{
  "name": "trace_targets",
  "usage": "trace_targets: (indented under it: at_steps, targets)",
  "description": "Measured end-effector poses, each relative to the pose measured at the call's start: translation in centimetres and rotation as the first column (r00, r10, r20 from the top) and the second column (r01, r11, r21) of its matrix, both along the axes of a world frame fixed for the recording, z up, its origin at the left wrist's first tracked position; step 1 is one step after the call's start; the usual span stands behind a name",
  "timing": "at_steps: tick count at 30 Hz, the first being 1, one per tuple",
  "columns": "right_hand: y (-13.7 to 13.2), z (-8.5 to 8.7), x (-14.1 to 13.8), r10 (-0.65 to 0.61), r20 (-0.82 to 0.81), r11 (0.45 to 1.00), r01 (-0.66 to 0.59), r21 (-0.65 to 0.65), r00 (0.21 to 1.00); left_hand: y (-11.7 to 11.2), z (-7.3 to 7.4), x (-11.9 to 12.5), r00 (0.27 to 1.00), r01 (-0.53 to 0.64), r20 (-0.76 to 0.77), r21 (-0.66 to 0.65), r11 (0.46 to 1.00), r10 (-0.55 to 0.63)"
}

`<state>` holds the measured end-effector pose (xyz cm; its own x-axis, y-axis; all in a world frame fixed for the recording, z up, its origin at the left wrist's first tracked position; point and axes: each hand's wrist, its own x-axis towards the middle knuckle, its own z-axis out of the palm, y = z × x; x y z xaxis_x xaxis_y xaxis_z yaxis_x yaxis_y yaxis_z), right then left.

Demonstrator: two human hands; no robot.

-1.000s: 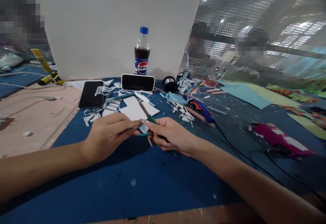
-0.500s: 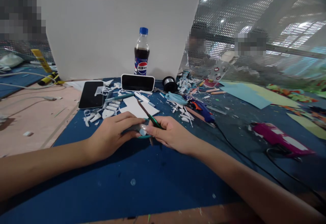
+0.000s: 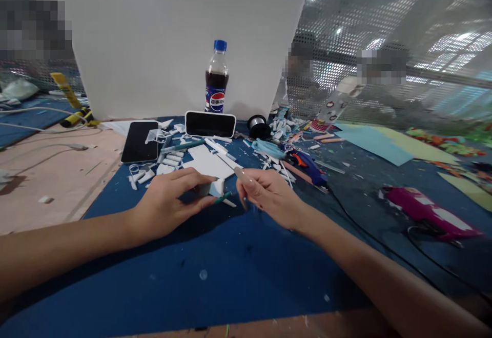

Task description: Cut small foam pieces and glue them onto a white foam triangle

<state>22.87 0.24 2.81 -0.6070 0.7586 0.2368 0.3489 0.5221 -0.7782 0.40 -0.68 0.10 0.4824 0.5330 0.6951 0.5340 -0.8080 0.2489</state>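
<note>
My left hand (image 3: 175, 197) pinches a small white and pale-blue piece (image 3: 216, 188) between thumb and fingers. A narrow green strip (image 3: 223, 198) shows along its lower edge, by the thumb. Just to the right, my right hand (image 3: 271, 194) is closed around a thin tool (image 3: 226, 161), its slender end pointing up and left over the white sheet (image 3: 209, 159). Fingers hide the tool's handle, so its exact kind is unclear. The two hands are a small gap apart above the blue mat (image 3: 207, 297).
Behind the hands are a propped phone (image 3: 210, 124), a cola bottle (image 3: 217, 79), a flat dark tablet (image 3: 140, 143) and white scraps (image 3: 171, 161). Rightward lie a wire spool (image 3: 258, 127), pale-blue scissors (image 3: 268, 148), a blue glue gun (image 3: 309, 167) and a magenta corded device (image 3: 426, 212).
My right hand has drawn slightly right, away from the piece, and turned the tool. The green part seen by my right fingers is now hidden. My left hand keeps its hold.
</note>
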Motion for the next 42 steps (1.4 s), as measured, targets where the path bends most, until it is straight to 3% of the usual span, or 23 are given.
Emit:
trace_targets:
  at_steps: [4, 7, 15, 25, 35, 42]
  targets:
    - [0.8, -0.2, 0.8, -0.024, 0.198, 0.955, -0.037, 0.294, 0.980, -0.1, 0.3, -0.1, 0.999, -0.019, 0.037, -0.102, 0.995, 0.023]
    - [1.2, -0.5, 0.7, 0.007, 0.258, 0.922, -0.106, 0.372, 0.966, -0.1, 0.2, -0.2, 0.996, -0.029, 0.082, -0.148, 0.989, 0.041]
    - [1.5, -0.9, 0.5, 0.039, 0.325, 0.911, -0.167, 0.376, 0.945, 0.1, 0.0, -0.2, 0.983, -0.053, 0.151, -0.301, 0.952, 0.103]
    - [1.5, -1.0, 0.5, 0.029, 0.355, 0.917, -0.166, 0.363, 0.935, -0.1, 0.3, -0.1, 0.983, -0.020, 0.170, -0.296, 0.955, 0.073]
    - [1.3, -0.8, 0.4, 0.033, 0.158, 0.873, -0.105, 0.476, 0.987, 0.1, 0.0, -0.1, 0.979, -0.061, 0.168, -0.294, 0.954, 0.115]
    - [1.3, -0.7, 0.8, 0.053, 0.236, 0.876, -0.159, 0.455, 0.970, 0.1, -0.1, -0.3, 0.982, -0.006, 0.180, -0.298, 0.954, 0.063]
